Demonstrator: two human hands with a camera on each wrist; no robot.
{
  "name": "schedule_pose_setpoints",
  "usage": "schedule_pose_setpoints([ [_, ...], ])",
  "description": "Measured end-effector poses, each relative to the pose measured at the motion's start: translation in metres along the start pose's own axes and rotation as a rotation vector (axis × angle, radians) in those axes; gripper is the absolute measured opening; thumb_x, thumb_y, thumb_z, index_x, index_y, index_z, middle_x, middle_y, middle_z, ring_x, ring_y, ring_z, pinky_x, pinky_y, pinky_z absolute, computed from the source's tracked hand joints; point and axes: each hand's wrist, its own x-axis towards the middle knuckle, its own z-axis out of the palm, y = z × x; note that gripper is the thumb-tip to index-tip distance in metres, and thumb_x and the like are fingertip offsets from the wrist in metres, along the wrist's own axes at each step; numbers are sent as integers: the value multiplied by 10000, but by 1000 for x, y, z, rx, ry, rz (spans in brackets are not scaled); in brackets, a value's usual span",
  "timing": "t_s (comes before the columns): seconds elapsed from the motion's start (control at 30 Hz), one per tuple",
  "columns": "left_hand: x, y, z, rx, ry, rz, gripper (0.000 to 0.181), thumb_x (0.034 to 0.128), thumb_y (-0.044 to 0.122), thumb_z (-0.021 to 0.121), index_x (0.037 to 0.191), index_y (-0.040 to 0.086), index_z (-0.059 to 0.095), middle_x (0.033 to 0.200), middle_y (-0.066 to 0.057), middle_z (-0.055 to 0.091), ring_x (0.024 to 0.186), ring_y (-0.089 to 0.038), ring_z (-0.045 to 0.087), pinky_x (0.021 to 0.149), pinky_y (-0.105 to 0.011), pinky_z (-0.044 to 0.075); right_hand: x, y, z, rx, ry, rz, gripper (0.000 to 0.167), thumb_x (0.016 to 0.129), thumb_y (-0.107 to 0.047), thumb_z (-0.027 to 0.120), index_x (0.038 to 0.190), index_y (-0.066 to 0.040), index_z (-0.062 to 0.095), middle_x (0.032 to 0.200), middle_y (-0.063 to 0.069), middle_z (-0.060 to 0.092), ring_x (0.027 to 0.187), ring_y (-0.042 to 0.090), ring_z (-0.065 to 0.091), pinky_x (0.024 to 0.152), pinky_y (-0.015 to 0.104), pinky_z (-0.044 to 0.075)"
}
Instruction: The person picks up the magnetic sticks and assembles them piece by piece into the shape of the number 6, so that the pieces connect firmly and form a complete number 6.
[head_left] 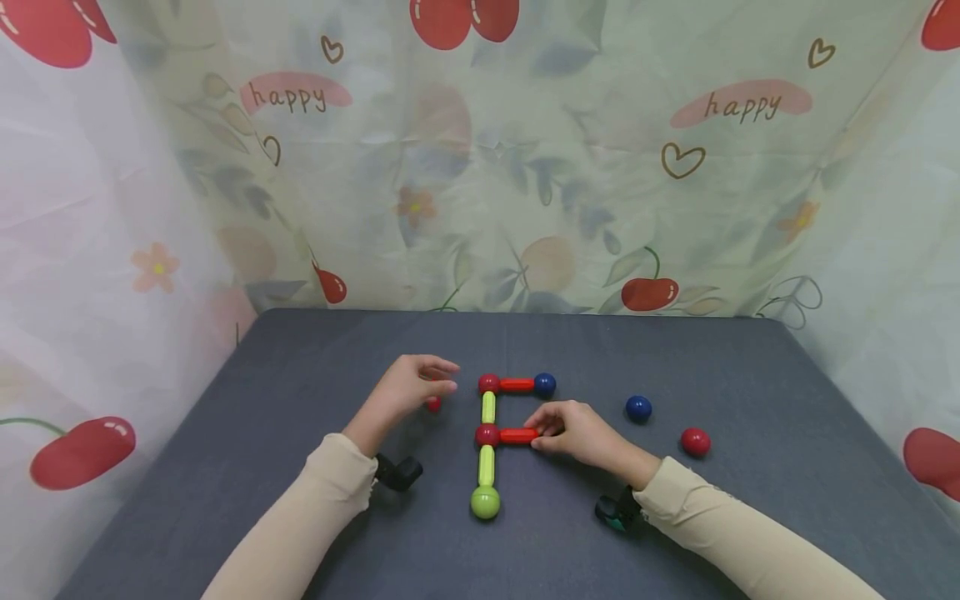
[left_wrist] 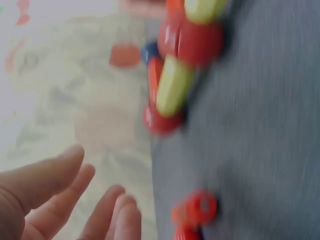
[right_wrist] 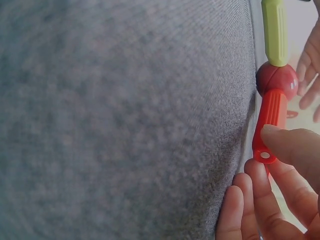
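Note:
My right hand [head_left: 577, 432] pinches the free end of a red rod [right_wrist: 272, 107] between thumb and fingers. The rod's other end meets a red ball [head_left: 487, 435] in the middle of the built figure. From that ball, one yellow-green rod [head_left: 489, 407] runs up to another red ball [head_left: 489, 383], and a second yellow-green rod [head_left: 487, 465] runs down to a green ball [head_left: 485, 502]. At the top, a red rod [head_left: 517, 384] reaches a blue ball [head_left: 545, 385]. My left hand [head_left: 411, 385] holds nothing, its fingers apart, above loose red pieces [left_wrist: 195, 210] left of the figure.
A loose blue ball [head_left: 638, 408] and a loose red ball [head_left: 696, 442] lie on the dark grey table [head_left: 300, 350], to the right of the figure and near my right forearm. A patterned curtain [head_left: 495, 208] hangs behind the table.

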Motion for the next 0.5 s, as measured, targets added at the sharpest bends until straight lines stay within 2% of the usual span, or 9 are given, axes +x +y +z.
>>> schedule_pose_setpoints([
  [0.1,5,-7,-20,19,73,-40,364,889,161,704,1249,141,654,1229,-113,648,1090,-249,605,924,-428,491,0,0,0,2,1,-1,157,844,-99,740,999,-105,714,853,-12,643,767,121,581,718,267,505],
  [0.23,13,-20,-40,48,93,-93,421,888,129,696,1300,129,614,1297,-167,591,1175,-318,546,977,-490,446,1,2,1,1,3,1,156,842,-106,745,995,-109,714,852,-13,642,764,119,581,716,263,505],
  [0.33,20,-29,-45,91,71,-123,441,869,106,712,1299,121,614,1298,-188,584,1187,-340,538,998,-507,431,1,4,1,-1,6,4,154,841,-109,747,991,-114,715,850,-16,642,763,118,582,717,263,505],
  [0.5,30,-40,-44,136,27,-149,396,827,76,748,1213,98,668,1250,-180,626,1127,-312,573,965,-466,450,2,4,2,0,4,1,155,841,-111,748,992,-114,715,848,-16,642,762,117,582,715,261,504],
])
